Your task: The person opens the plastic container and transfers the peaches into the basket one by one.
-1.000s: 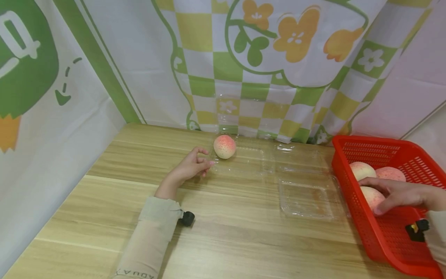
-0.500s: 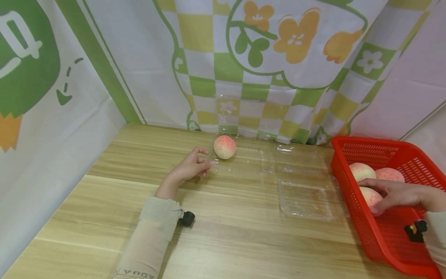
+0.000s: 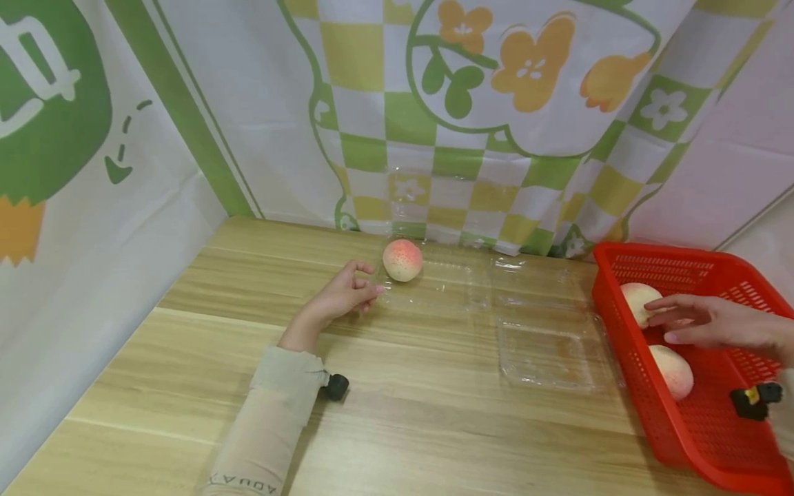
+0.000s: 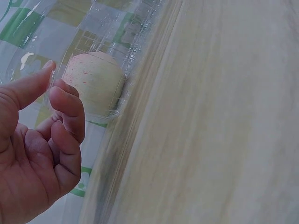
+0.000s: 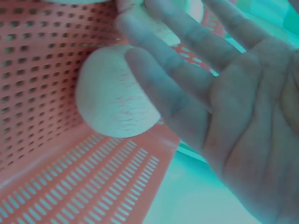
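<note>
A pink-and-cream peach (image 3: 402, 260) sits in the left end of a clear plastic container (image 3: 443, 293), whose lid stands raised against the curtain. My left hand (image 3: 344, 295) pinches that container's left edge between thumb and curled fingers, beside the peach in the left wrist view. On the right, my right hand (image 3: 722, 322) reaches over a red basket (image 3: 722, 441) with spread, slightly bent fingers, holding nothing. Its fingertips are right by a peach (image 3: 640, 303) at the basket's left wall. Another peach (image 3: 673, 373) lies nearer; a third is mostly hidden under the hand.
A second clear plastic container (image 3: 546, 355) lies opened flat on the wooden table (image 3: 409, 427), close to the basket's left side. A checkered curtain (image 3: 409, 117) hangs along the table's back edge.
My right hand has let go of the nearer peach, lifted off it and moved away toward the farther ones, its fingers straightening. That peach stays in the basket. The left hand keeps its place.
</note>
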The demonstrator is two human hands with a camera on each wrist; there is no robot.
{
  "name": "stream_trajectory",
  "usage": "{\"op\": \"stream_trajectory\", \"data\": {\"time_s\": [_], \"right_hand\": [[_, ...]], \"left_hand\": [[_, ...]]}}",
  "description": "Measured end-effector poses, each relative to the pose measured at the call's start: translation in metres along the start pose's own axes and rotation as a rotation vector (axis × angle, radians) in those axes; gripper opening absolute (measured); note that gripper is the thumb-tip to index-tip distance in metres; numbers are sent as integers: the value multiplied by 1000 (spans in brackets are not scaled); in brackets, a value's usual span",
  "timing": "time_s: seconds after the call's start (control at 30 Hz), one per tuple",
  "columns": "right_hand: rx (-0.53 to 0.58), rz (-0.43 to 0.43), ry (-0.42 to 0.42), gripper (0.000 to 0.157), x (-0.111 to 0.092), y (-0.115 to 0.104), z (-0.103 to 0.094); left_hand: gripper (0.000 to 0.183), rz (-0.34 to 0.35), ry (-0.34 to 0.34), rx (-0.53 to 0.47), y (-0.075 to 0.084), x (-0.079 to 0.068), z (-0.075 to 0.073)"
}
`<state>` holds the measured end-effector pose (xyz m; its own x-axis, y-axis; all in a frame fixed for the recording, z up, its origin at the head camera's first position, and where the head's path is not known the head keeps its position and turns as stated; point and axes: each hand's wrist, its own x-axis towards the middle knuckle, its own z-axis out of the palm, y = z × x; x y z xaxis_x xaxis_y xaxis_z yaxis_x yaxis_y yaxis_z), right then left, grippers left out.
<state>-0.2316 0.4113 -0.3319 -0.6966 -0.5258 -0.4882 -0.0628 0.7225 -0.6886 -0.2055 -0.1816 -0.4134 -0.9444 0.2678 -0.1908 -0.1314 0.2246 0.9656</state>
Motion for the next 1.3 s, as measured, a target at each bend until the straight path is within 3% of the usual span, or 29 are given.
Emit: {"op": "stream_trajectory", "data": {"time_s": [0.13,0.23,0.4,0.53,0.7,0.83,1.13,1.3], "right_hand": [[-194,62,217,60,-2,-15,-2],[-260,66,339,57,-3,-25,-3],[-254,52,469,54,0,-42,-7],[-236,-1,520,51,6,-61,-8],[-224,-128,555,43,19,-91,-7],[-222,-182,545,39,31,-115,-3],[-205,-300,493,33,75,-160,12],[-201,-358,414,35,105,-183,25]], "left_hand": [[55,8,-6,-2,0,0,0],[55,8,-6,-7,0,0,0],[54,8,-2,-4,-1,0,0],[54,-1,3,-2,-1,1,1],[52,-9,4,3,-2,1,0],[51,-10,1,4,-2,1,1],[52,-6,-7,-2,-2,1,2],[52,4,-3,-3,-4,2,1]]}}
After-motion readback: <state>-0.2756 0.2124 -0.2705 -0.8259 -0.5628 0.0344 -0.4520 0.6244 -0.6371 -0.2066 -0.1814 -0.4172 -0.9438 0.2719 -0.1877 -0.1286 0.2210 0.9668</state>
